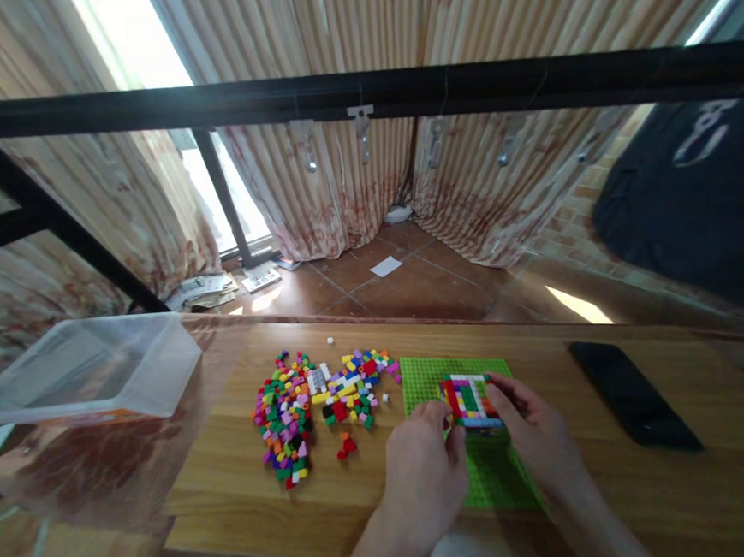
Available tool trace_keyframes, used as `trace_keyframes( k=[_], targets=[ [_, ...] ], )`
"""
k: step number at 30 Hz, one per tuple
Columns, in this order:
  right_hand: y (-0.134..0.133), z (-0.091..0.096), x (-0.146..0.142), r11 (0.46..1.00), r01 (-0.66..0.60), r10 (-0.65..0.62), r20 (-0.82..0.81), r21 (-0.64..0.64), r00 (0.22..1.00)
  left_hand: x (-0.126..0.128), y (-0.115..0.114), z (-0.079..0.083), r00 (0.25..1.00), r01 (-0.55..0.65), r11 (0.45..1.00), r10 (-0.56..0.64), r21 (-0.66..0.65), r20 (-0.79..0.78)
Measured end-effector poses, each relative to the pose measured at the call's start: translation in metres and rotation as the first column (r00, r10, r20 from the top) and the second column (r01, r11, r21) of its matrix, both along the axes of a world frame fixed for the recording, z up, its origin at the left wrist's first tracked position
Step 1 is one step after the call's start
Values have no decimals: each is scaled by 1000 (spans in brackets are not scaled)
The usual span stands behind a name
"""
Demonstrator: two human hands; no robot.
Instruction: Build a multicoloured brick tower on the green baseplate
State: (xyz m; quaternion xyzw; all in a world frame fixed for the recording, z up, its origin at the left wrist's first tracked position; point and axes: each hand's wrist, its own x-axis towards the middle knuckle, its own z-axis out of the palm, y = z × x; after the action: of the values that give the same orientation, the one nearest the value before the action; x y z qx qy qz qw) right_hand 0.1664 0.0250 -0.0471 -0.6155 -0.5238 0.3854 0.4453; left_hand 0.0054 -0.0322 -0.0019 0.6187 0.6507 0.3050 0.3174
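A small multicoloured brick build (470, 401) stands on a green baseplate (490, 467) near the front of the wooden table (620, 482). My left hand (424, 472) is at the build's left side, fingers curled and pinched against it. My right hand (539, 437) holds the build's right side with its fingers closed on it. A pile of several loose coloured bricks (317, 399) lies to the left of the baseplate. A couple of red bricks (345, 446) lie apart, nearer the front edge.
A clear plastic bin (89, 369) sits at the table's far left. A black phone (632, 395) lies flat at the right. A black metal frame bar (357, 91) crosses overhead. Curtains and a tiled floor lie beyond the table.
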Motion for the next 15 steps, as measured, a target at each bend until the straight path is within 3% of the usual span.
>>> trace_keyframes(
  k=[2, 4, 7, 10, 12, 15],
  targets=[
    [-2, 9, 0, 991, 112, -116, 60, 72, 991, 2, 0, 4, 994, -33, 999, 29, 33, 108],
    [-10, 19, -6, 948, 235, -265, 124, 217, 956, 2, 0, 11, 952, -112, 990, 81, 89, 297],
    [-29, 29, -28, 892, 226, -298, 132, 393, 946, -7, 1, 22, 792, -342, 927, 195, 155, 579],
    [-49, 30, -61, 902, -70, -18, 197, 427, 980, -31, 6, 31, 581, -568, 817, 315, 96, 751],
    [-56, 26, -81, 860, -329, 228, 284, 390, 931, -48, 10, 33, 404, -672, 740, 364, 2, 839],
    [-51, 16, -104, 829, -434, 312, 353, 352, 882, -66, 13, 32, 210, -695, 709, 363, -122, 908]
  ],
)
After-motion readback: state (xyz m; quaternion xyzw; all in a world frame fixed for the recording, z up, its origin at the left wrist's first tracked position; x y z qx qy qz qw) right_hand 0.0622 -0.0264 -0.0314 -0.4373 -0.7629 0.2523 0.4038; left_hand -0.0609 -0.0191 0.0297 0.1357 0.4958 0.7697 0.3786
